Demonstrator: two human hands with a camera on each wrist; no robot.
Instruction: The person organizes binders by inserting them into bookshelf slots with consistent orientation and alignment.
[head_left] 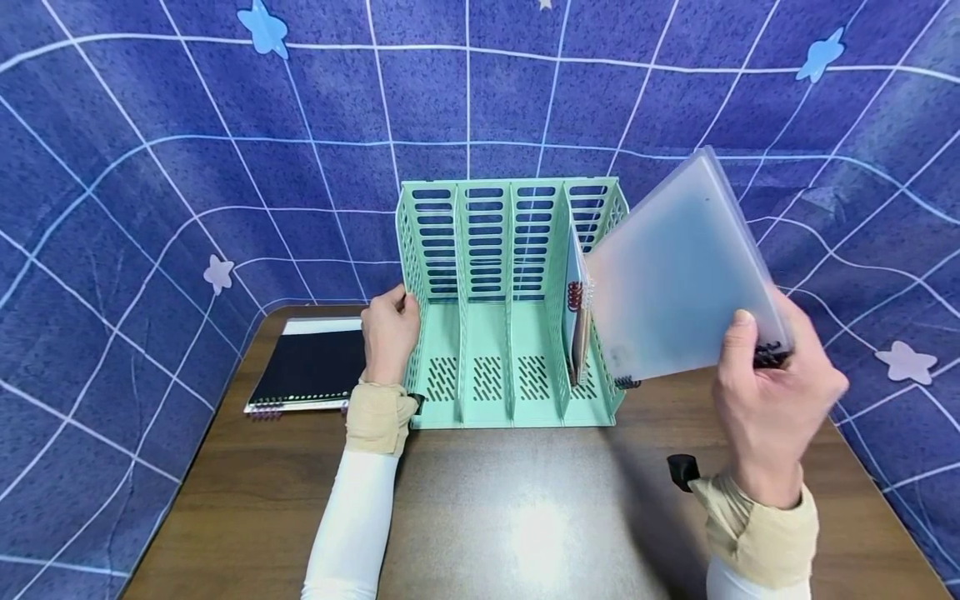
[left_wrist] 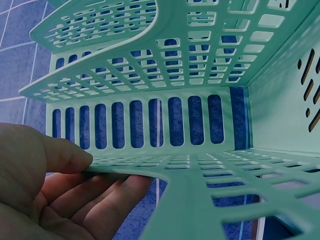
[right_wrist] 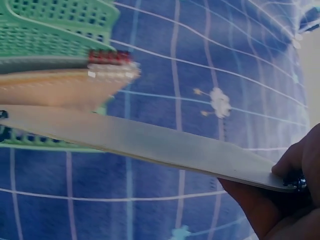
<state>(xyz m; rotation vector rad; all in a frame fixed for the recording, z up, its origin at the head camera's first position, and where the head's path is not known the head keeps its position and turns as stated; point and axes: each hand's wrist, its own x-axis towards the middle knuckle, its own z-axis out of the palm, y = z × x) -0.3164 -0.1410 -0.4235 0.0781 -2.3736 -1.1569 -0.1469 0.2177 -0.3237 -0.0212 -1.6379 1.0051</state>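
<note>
A mint-green file rack (head_left: 437, 333) with side-by-side compartments stands on the table. My left hand (head_left: 390, 329) grips the front edge of its left wall; in the left wrist view the thumb (left_wrist: 67, 156) lies inside and the fingers outside. My right hand (head_left: 776, 383) holds a spiral notebook (head_left: 667, 275) with a frosted clear cover by its black-coil edge. This notebook hangs tilted in the air at the rack's right side, close to the spiral notebooks (head_left: 577, 325) standing in the rightmost compartment. One of those has a red coil.
Left of the rack lies a small pile of spiral notebooks with a black one (head_left: 307, 367) on top. Behind the wooden table (head_left: 480, 508) hangs a blue cloth (head_left: 337, 108) with white lines and stars. The rack's other compartments show bare slotted floors.
</note>
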